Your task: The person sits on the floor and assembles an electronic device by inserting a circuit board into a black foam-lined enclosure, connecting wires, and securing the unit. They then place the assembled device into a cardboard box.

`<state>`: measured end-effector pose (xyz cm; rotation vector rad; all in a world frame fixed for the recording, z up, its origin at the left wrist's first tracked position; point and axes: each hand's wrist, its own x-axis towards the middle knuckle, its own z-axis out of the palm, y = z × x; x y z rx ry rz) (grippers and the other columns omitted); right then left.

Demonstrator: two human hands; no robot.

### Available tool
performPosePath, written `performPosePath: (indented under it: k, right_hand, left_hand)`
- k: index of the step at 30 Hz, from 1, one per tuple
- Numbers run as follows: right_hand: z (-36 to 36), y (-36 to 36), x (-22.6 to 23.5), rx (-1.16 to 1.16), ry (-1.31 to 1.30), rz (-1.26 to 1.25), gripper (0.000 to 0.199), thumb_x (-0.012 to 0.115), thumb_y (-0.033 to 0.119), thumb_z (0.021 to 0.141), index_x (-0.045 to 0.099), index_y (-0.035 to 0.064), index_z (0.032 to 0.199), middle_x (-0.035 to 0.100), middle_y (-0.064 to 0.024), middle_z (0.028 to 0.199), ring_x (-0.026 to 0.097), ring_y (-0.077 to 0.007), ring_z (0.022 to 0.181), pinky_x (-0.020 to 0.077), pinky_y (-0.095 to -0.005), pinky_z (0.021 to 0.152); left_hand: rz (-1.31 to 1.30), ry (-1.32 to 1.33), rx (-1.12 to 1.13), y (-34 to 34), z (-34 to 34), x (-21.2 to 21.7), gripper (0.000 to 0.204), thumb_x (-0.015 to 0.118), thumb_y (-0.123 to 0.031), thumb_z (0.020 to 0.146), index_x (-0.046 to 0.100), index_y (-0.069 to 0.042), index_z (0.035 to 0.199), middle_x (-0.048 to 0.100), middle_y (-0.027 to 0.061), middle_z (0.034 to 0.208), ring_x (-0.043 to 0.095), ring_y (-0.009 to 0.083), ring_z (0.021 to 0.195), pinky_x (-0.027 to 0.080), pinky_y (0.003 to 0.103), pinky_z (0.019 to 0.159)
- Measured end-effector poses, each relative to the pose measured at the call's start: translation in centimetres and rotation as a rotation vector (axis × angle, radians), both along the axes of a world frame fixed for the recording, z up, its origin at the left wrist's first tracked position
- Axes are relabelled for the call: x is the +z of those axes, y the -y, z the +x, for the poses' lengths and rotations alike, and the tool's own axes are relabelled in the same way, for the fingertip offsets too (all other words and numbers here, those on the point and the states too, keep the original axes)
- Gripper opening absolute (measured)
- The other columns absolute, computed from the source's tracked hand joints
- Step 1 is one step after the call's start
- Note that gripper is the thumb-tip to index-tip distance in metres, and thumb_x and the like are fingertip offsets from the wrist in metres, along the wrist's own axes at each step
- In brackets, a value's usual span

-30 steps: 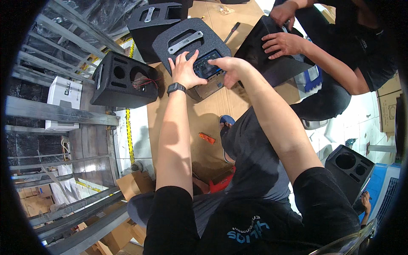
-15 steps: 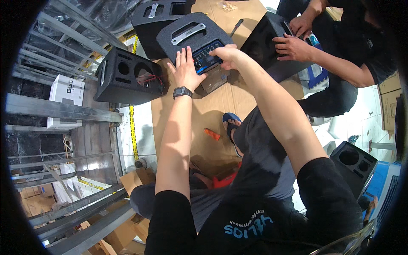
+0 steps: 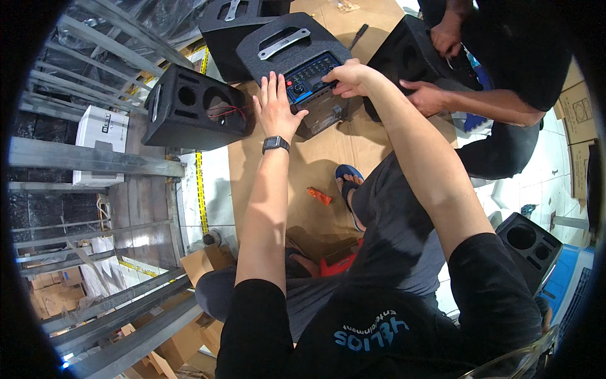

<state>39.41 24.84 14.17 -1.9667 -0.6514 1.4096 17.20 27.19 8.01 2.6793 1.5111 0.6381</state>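
Observation:
A black textured speaker cabinet (image 3: 268, 39) with a silver handle (image 3: 284, 43) lies in front of me on brown cardboard. At its near end is a control panel (image 3: 314, 77) with blue edges, knobs and a small screen. My left hand (image 3: 278, 112) rests with spread fingers along the panel's left edge, a watch (image 3: 276, 144) on that wrist. My right hand (image 3: 353, 79) pinches the panel's right edge, thumb on top and fingers curled at the side. Below the panel, its grey underside (image 3: 325, 112) shows; details there are too dim to tell.
Another speaker cabinet (image 3: 192, 107) with red wires stands left, beside a metal rack (image 3: 95, 155). A screwdriver-like tool (image 3: 358, 35) and an orange object (image 3: 319, 196) lie on the cardboard (image 3: 271, 202). A co-worker's hands (image 3: 429, 98) work at a black cabinet (image 3: 404, 60) on the right.
My right thumb has shifted slightly on the panel, whose face shows more fully. My left hand stays beside it. The co-worker's nearer hand has dropped from the cabinet's top toward its near side.

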Motion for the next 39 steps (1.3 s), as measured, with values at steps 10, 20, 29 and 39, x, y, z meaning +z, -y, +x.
performPosePath:
  k: [10, 20, 29, 39]
  right_hand:
    - [1.4, 0.4, 2.0, 0.372, 0.455, -0.163, 0.074, 0.077, 0.053, 0.086, 0.062, -0.0041, 0.130, 0.067, -0.0233, 0.128, 0.070, -0.0374, 0.109, 0.0617, -0.0540, 0.079]
    - [2.8, 1.4, -0.5, 0.252, 0.115, -0.440, 0.095, 0.062, 0.070, 0.089, 0.040, 0.0057, 0.156, 0.056, -0.0367, 0.138, 0.055, -0.0490, 0.132, 0.0534, -0.0632, 0.095]
    - [3.7, 3.7, -2.9, 0.313, -0.035, -0.598, 0.110, 0.068, 0.065, 0.088, 0.014, 0.0083, 0.165, 0.043, -0.0403, 0.149, 0.046, -0.0522, 0.139, 0.0419, -0.0675, 0.108]
    - [1.4, 3.6, -1.2, 0.496, 0.500, -0.453, 0.073, 0.080, 0.050, 0.085, 0.063, -0.0120, 0.120, 0.067, -0.0241, 0.075, 0.067, -0.0314, 0.054, 0.0604, -0.0573, 0.058]
  left_hand:
    - [0.000, 0.112, -0.064, 0.1, -0.2, -0.3, 0.119, 0.098, -0.037, 0.055, 0.039, -0.012, 0.156, 0.038, 0.0101, 0.163, 0.032, 0.0308, 0.152, 0.030, 0.056, 0.122]
    - [-0.040, 0.161, -0.169, 4.5, -1.3, -1.7, 0.104, 0.093, -0.028, 0.065, 0.041, -0.011, 0.154, 0.035, 0.0145, 0.160, 0.027, 0.0380, 0.151, 0.025, 0.054, 0.124]
    - [-0.055, 0.094, -0.132, 9.1, -1.7, -4.2, 0.102, 0.087, -0.028, 0.073, 0.034, -0.019, 0.159, 0.028, 0.0086, 0.166, 0.022, 0.0321, 0.155, 0.022, 0.061, 0.124]
    - [-0.040, 0.198, -0.047, 11.5, -3.7, -3.7, 0.094, 0.078, -0.016, 0.077, 0.032, -0.012, 0.159, 0.028, 0.0153, 0.165, 0.023, 0.0352, 0.155, 0.023, 0.058, 0.124]
